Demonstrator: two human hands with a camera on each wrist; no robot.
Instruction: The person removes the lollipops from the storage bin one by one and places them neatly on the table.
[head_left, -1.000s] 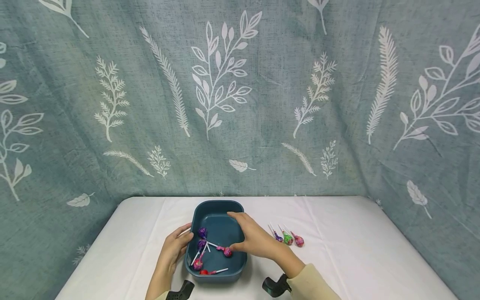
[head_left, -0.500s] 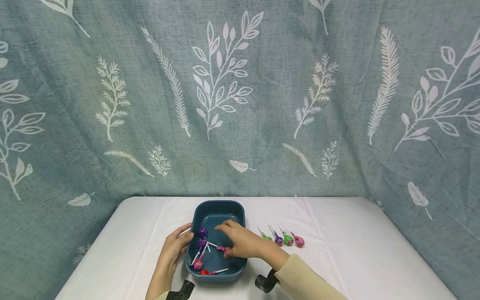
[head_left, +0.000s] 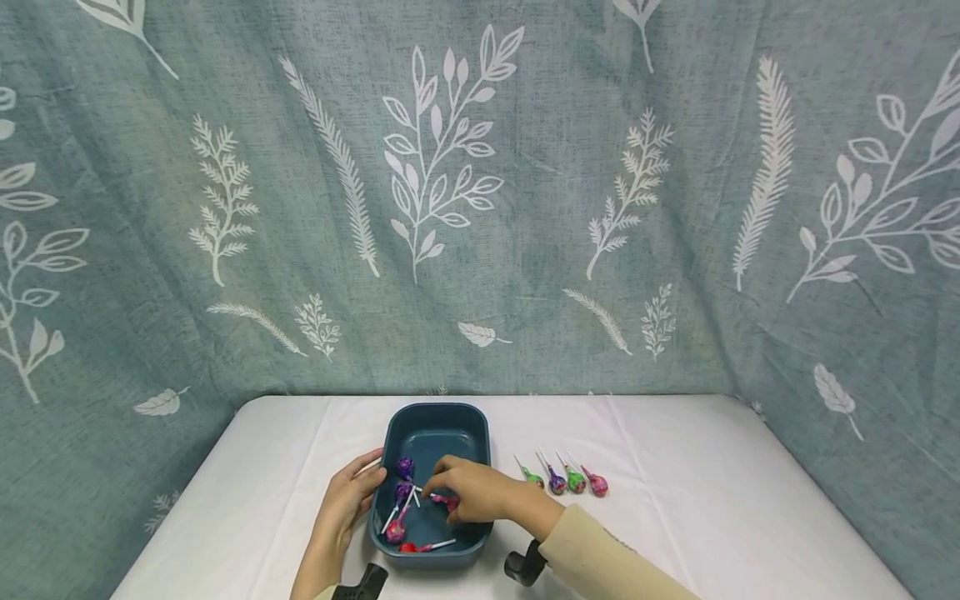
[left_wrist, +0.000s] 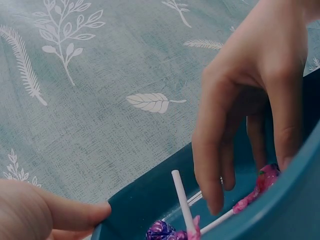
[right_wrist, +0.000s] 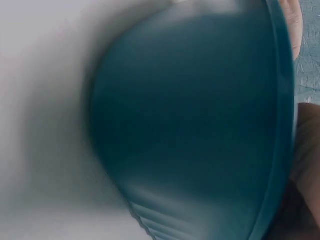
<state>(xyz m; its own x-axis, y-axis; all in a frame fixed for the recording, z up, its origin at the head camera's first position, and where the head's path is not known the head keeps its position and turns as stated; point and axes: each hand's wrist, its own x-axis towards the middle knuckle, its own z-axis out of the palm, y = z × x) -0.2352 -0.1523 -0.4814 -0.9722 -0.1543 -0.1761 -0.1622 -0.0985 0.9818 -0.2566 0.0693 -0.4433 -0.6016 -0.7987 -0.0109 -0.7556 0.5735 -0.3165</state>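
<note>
A dark teal plastic bin (head_left: 435,562) stands on the white table. My left hand (head_left: 351,496) holds its left side, thumb at the rim and the other fingers along the outer wall. My right hand (head_left: 480,492) reaches over the right rim into the bin, fingers pointing down. In the left wrist view its thumb touches the head of a pink lollipop (left_wrist: 267,180), while another finger hangs close by the stick. Two purple lollipops (head_left: 405,467), another pink lollipop (head_left: 395,531) and a red lollipop (head_left: 407,547) lie along the bin's left and front. The right wrist view shows mainly the bin's outer wall (right_wrist: 190,115).
To the right of the bin, several lollipops (head_left: 575,481) in green, purple and pink lie in a row on the white tablecloth (head_left: 675,467), sticks pointing away. Behind the table hangs a grey-green curtain (head_left: 525,350) with white leaf prints.
My right hand has moved left and lower into the bin, onto the pink lollipop, uncovering a green lollipop in the row on the table. My left hand stays at the rim.
</note>
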